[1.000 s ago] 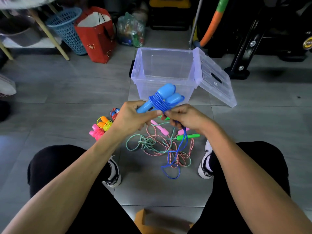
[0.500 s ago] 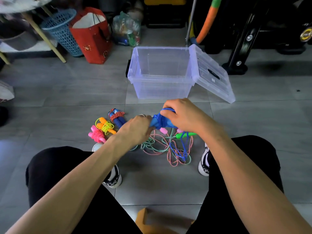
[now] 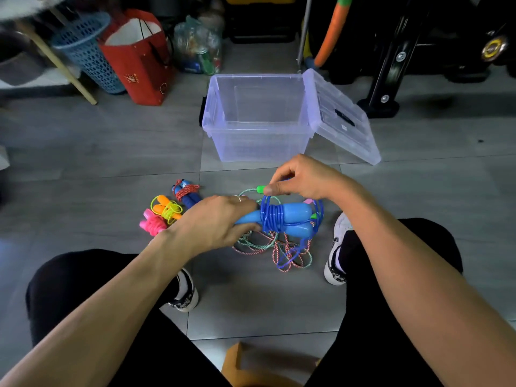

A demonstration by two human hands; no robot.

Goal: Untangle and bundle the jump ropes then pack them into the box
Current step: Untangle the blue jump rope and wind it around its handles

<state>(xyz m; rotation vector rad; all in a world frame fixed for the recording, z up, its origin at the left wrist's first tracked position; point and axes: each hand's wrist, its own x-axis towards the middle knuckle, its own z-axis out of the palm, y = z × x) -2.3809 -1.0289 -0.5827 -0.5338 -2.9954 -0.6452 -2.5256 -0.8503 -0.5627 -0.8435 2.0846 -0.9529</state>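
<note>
My left hand (image 3: 216,222) grips the two light-blue handles of the blue jump rope (image 3: 287,217), with several turns of blue cord wound round them. My right hand (image 3: 303,178) pinches the blue cord just above the handles, and a loop of it hangs down to the floor. Beneath lies a tangle of red-white and green ropes (image 3: 275,245) with green and pink handles. Three bundled ropes sit to the left: pink (image 3: 152,224), orange-yellow (image 3: 167,209) and dark blue with red cord (image 3: 184,191). The clear plastic box (image 3: 220,135) stands open beyond, nothing inside it.
The box's lid (image 3: 339,115) leans off its right side. A red paper bag (image 3: 139,57), a blue basket (image 3: 83,48) and a plastic bag of items stand at the back left, black equipment at the back right. My shoes flank the tangle.
My right hand has come up off the handles and now holds the cord above them. The handles have turned to lie sideways, lower than a second ago, with more cord wound on.
</note>
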